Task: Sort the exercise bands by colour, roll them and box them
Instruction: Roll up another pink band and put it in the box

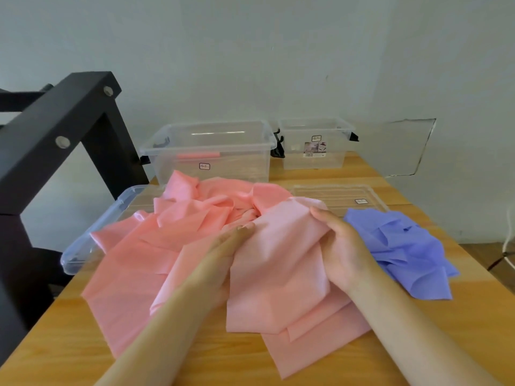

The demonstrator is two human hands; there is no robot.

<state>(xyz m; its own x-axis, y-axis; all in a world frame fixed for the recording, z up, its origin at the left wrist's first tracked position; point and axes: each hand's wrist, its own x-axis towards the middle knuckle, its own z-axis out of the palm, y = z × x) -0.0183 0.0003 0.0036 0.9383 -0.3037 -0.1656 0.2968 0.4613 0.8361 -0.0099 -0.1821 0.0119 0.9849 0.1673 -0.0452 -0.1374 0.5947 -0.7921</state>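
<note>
Two heaps on the wooden table (pixel 459 330): pink bands (pixel 178 218) crumpled at centre and spreading toward me, purple bands (pixel 404 246) bunched to the right, just beside my right hand (pixel 345 246). Right hand grips the upper right edge of one paler pink band (pixel 278 260), thumb on top, fingers curled beneath. Left hand (pixel 223 254) lies along that band's left edge, fingers nearly straight; thumb hidden by the sheet, so I cannot tell whether it pinches. The paler band drapes over the pink heap between both hands. Behind the heap: large clear box (pixel 206 126), open, with one rolled pink band (pixel 198 156) lying inside. Small clear box (pixel 315 160) to its right, latches touching. One clear lid (pixel 92 240) lies partly under the pink heap at left; a second lid (pixel 340 193) lies flat behind the purple heap. Black frame (pixel 55 121) stands at the table's left.
</note>
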